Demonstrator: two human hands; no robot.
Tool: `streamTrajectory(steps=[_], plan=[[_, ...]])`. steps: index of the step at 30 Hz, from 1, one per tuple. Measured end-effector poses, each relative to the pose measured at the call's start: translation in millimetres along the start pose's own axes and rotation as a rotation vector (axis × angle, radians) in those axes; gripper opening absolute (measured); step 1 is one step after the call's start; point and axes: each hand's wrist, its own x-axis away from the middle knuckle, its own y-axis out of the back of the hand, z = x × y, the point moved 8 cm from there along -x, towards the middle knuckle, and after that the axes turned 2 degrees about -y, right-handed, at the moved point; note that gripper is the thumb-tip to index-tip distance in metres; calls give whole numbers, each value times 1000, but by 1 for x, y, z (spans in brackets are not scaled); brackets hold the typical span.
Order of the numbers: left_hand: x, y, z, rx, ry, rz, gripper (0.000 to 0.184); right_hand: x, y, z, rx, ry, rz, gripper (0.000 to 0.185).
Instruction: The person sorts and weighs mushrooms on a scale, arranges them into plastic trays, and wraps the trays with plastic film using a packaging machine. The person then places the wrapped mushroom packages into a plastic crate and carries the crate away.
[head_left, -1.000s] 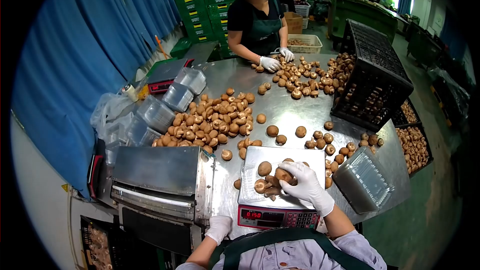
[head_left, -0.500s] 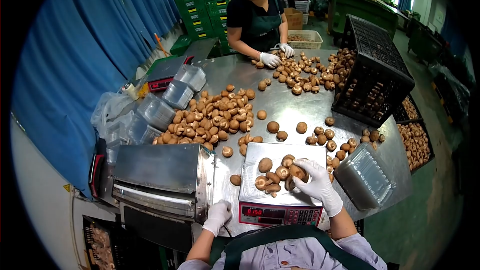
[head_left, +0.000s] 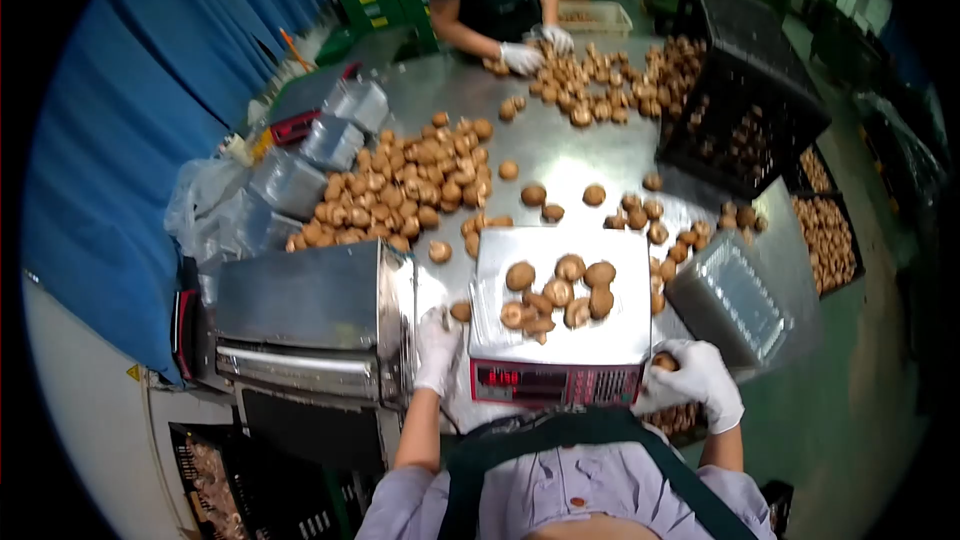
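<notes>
My right hand (head_left: pixel 704 382), in a white glove, is off the scale's right front corner with its fingers closed around a brown mushroom (head_left: pixel 663 362). Several mushrooms (head_left: pixel 558 292) lie on the metal pan of the red digital scale (head_left: pixel 630 332), on and beside a thin clear plastic tray (head_left: pixel 487 315). Between the scale and the metal wrapping machine (head_left: pixel 300 290) is my gloved left hand (head_left: pixel 437 350). A single mushroom (head_left: pixel 459 311) lies near its fingertips, which are blurred, so their grip is unclear.
A large mushroom pile (head_left: pixel 420 175) and clear plastic containers (head_left: pixel 290 180) sit at left. Stacked clear trays (head_left: pixel 730 300) stand at right, below a tipped black crate (head_left: pixel 745 90). Across the steel table (head_left: pixel 590 165), a co-worker's gloved hands (head_left: pixel 522 58) touch other mushrooms.
My right hand has left the mushrooms on the scale and moved right and toward me, now with a mushroom in it. My left hand has moved forward beside the machine. The view has shifted.
</notes>
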Motion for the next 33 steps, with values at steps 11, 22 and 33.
streamTrajectory(steps=[11, 22, 33], plan=[[20, 22, -11, -107, 90, 83, 38, 94, -31, -131, 263, -571, 55, 50], [17, 44, -19, 1111, 262, 35, 17, -3, 3, 20, -31, 69, -268, 29], [11, 54, -157, 23, -530, -109, 41, -63, -47, 150, 170, 659, -417, 44]])
